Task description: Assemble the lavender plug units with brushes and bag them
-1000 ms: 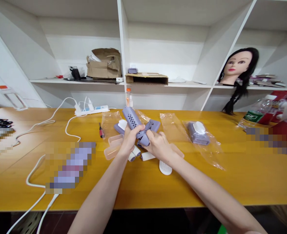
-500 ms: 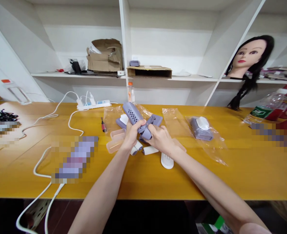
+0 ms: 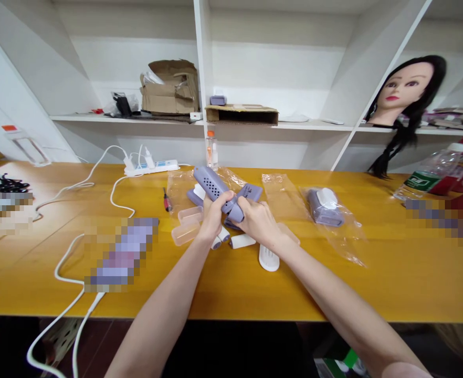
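My left hand [image 3: 212, 216] is closed around a purple plastic housing with rows of round holes [image 3: 211, 185], its thumb lying on top. My right hand [image 3: 260, 220] grips a smaller purple plastic part [image 3: 236, 211] that meets the housing's lower end. Whether the two are joined I cannot tell. Behind the right fingers shows another purple piece with slots [image 3: 252, 192]. Beneath the hands lie white cylinders [image 3: 242, 241], partly hidden, and a white oval part [image 3: 269, 259]. Clear orange-tinted trays [image 3: 185, 233] rest left of the left hand.
A red-black screwdriver [image 3: 166, 200] lies at left, near a white power strip [image 3: 153, 168]. A bagged purple device [image 3: 326, 206] sits at right. A blurred-out phone [image 3: 125, 252] with a white cable lies front left. A water bottle [image 3: 424, 176] and a mannequin head [image 3: 407, 92] are far right.
The perforated housing has tilted slightly, its upper end shifting a little to the left. Both hands keep their grip. The view has shifted very slightly.
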`<act>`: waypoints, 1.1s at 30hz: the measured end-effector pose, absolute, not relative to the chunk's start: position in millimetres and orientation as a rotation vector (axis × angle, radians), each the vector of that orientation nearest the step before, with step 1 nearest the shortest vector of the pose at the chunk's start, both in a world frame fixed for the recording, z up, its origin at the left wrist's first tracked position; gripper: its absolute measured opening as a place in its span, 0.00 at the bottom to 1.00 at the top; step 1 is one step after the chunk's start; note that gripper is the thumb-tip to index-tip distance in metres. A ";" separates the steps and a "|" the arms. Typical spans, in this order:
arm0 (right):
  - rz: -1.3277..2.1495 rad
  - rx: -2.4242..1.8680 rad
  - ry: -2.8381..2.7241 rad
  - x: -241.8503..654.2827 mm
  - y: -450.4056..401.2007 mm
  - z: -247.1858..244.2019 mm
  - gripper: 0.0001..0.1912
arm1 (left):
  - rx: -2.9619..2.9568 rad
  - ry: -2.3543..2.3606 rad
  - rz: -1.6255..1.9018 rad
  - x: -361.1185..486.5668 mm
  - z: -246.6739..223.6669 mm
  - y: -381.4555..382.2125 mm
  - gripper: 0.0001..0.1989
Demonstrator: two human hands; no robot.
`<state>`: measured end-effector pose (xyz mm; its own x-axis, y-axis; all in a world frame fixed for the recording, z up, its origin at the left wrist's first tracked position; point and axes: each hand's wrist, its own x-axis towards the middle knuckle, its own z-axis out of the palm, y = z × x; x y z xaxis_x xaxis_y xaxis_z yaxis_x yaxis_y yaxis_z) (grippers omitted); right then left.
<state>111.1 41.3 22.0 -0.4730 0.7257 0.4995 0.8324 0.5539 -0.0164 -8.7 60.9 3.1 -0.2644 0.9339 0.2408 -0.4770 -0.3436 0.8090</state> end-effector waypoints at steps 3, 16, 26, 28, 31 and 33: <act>-0.263 -1.266 -2.276 109.0 42.5 20.1 0.27 | 0.856 0.737 1.856 -5.5 3.4 60.5 0.12; 0.635 -1.189 -2.187 107.9 48.6 45.0 0.45 | 0.985 0.560 1.859 -10.1 -0.6 57.7 0.20; 0.552 -1.379 -2.113 87.7 39.2 38.3 0.39 | 0.828 0.611 1.820 -16.7 18.6 54.9 0.16; 0.404 -1.349 -2.155 90.5 36.5 32.6 0.35 | 0.803 0.588 1.807 -25.9 22.3 56.6 0.14; 0.134 -1.315 -2.281 101.7 37.7 19.8 0.30 | 0.727 0.504 1.796 -51.4 29.6 62.1 0.15; 0.082 -1.310 -2.306 108.4 41.6 12.6 0.31 | 0.682 0.492 1.922 -66.1 32.3 67.0 0.15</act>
